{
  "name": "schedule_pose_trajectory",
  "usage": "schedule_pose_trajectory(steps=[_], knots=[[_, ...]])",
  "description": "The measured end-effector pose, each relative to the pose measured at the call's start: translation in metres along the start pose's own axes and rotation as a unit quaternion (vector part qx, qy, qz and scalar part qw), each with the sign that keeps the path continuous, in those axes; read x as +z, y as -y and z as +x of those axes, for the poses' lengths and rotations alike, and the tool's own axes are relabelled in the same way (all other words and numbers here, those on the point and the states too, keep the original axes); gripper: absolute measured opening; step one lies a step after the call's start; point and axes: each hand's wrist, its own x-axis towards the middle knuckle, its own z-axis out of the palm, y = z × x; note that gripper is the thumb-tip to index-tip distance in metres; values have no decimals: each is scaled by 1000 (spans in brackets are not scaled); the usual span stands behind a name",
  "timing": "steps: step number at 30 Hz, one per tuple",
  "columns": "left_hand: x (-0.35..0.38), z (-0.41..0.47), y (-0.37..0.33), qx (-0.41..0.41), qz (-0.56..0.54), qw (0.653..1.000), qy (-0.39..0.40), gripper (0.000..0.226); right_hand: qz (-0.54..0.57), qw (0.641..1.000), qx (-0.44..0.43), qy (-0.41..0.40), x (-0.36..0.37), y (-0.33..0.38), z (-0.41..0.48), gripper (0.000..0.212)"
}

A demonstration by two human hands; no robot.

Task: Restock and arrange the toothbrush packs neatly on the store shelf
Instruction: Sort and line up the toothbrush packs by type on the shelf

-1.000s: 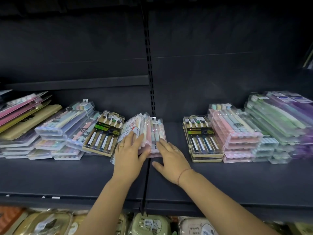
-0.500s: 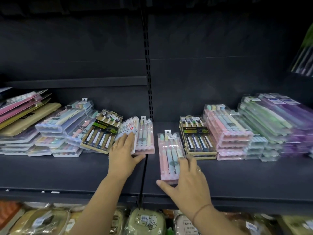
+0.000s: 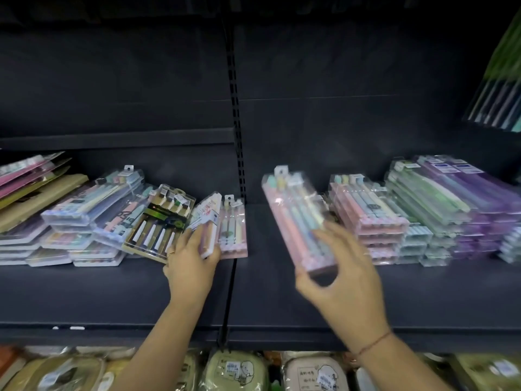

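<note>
- In the right hand (image 3: 341, 280), raised off the shelf (image 3: 112, 292): a pink toothbrush pack (image 3: 296, 218), pinched at its lower end between thumb and fingers. Its hang tab tilts away toward the back panel, and motion blurs it.
- Under the left hand (image 3: 191, 261): a white-labelled pack (image 3: 207, 221), fingers curled over its lower end. The pack leans on its neighbours rather than lying flat.
- Just right of the left hand, touching that pack: a pastel pack (image 3: 234, 230) lying flat beside the slotted upright (image 3: 234, 108).
- Left of the left hand: a black-and-gold pack (image 3: 160, 224) sits askew against slumping clear stacks (image 3: 93, 204), with pink and tan packs (image 3: 36, 190) beyond at the frame's edge.
- Right of the right hand: a squared pink stack (image 3: 369, 218), then green stacks (image 3: 423, 204) and purple stacks (image 3: 479, 198), all fairly even.
- Below both wrists: a lower shelf of pale pouches (image 3: 234, 368).
- Progress, as it appears: the side right of the right hand looks largely arranged. The lifted pack is not yet set down, and the matching pink stack seems its likely home. The tilted cluster around and left of the left hand remains to be straightened, so roughly half the tidying appears outstanding.
</note>
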Motion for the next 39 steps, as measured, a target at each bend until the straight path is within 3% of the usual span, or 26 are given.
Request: schedule_pose_trajectory(steps=[4,8,11,14,16,18,21,23,25,27,32,35,37,39], knots=[[11,-5,-3,26,-84,995,-56,57,-33,994,53,-84,-37,-26,46,49],[20,-20,-20,117,-98,984,-97,63,-120,984,132,-22,-48,-56,77,48],[21,-31,-40,207,-115,960,-146,68,-149,978,142,41,-50,-66,85,48],[22,-44,-67,280,-125,937,-169,51,-168,981,92,0,-52,-61,82,49],[25,-53,-87,319,-135,919,-188,45,-80,995,52,-42,-56,-42,70,45],[28,-60,-110,347,-144,903,-209,45,92,994,64,-5,-56,-19,57,45],[33,-73,-153,380,-171,882,-222,25,364,911,168,97,-55,0,52,48],[36,-80,-178,386,-176,879,-220,38,426,877,207,74,-58,-9,62,45],[40,-82,-191,394,-177,878,-206,46,422,877,226,42,-67,-22,76,43],[45,-83,-193,409,-183,877,-176,32,385,894,228,25,-74,-41,88,38],[57,-75,-168,297,-125,946,-42,74,311,920,237,-10,-87,-78,118,31],[65,-64,-147,259,-29,959,111,101,302,921,247,-13,-88,-85,129,26],[69,-59,-140,245,30,953,176,96,300,920,251,-19,-87,-84,135,23],[70,-58,-138,238,63,945,213,76,299,921,249,-25,-87,-84,139,23]])
